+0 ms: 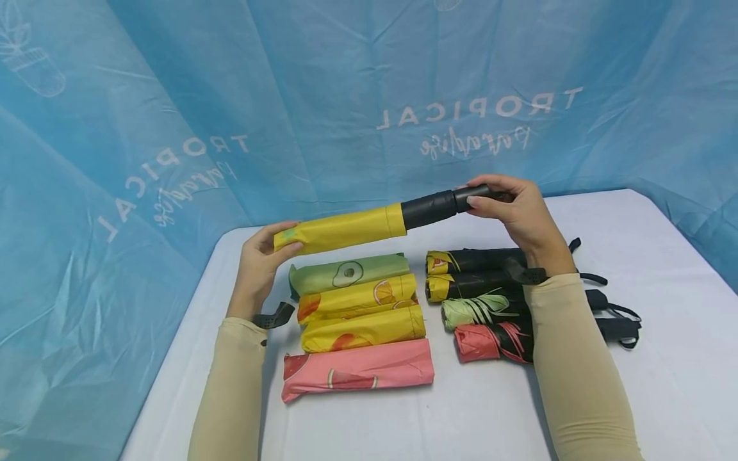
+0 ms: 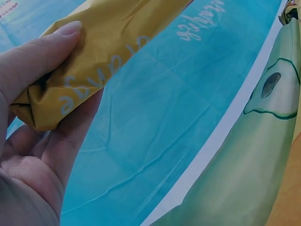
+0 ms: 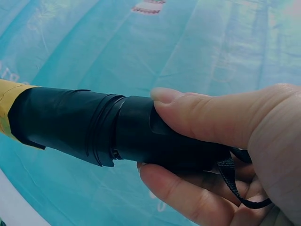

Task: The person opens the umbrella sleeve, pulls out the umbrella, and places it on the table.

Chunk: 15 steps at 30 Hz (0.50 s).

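Note:
A folded black umbrella [image 1: 429, 209] is held up above the table, partly inside a yellow fabric sleeve [image 1: 346, 230]. My left hand [image 1: 259, 262] pinches the closed end of the sleeve between thumb and fingers; in the left wrist view, pale lettering shows on the yellow cloth [image 2: 108, 42]. At the other end, my right hand [image 1: 521, 211] grips the umbrella's black handle [image 3: 136, 122], thumb on top and fingers beneath. A black wrist strap [image 3: 230, 181] hangs by the palm. The sleeve covers the umbrella's far part, and its open edge lies around the black cloth.
Below, a green avocado-print sleeve [image 1: 369, 272], two yellow sleeves [image 1: 357, 298] and a pink watermelon-print sleeve [image 1: 398, 365] lie in a column on the white table [image 1: 473, 416]. To their right lie several folded umbrellas [image 1: 481, 285], partly hidden by my right forearm. A blue curtain [image 1: 346, 128] hangs behind.

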Motion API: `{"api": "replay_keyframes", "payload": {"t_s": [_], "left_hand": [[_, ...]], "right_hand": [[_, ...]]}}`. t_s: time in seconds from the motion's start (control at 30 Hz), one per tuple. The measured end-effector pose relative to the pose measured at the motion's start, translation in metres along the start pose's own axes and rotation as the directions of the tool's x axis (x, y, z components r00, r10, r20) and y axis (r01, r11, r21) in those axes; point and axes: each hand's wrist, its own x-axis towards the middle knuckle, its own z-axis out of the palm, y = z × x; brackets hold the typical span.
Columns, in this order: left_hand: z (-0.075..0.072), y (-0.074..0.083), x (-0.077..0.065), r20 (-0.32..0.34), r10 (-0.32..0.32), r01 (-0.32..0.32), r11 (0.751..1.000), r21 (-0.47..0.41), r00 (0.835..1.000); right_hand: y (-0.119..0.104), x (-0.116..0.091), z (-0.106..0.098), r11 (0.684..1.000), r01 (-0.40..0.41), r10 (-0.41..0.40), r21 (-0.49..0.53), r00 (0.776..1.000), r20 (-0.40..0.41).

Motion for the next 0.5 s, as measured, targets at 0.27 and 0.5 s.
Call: {"api": "replay_keyframes", "payload": {"t_s": [0.27, 0.5], "left_hand": [[-0.0018, -0.0006, 0.0007, 0.009, -0.006, 0.006, 1.0, -0.011, 1.0], [-0.0052, -0.0009, 0.0008, -0.011, -0.001, 0.001, 1.0, 0.005, 1.0]], "right_hand": [[-0.0024, -0.0009, -0.0022, 1.0, 0.014, -0.014, 0.015, 1.0, 0.002], [-0.0043, -0.0022, -0.0037, 1.0, -0.01, 0.01, 0.002, 1.0, -0.02]]}}
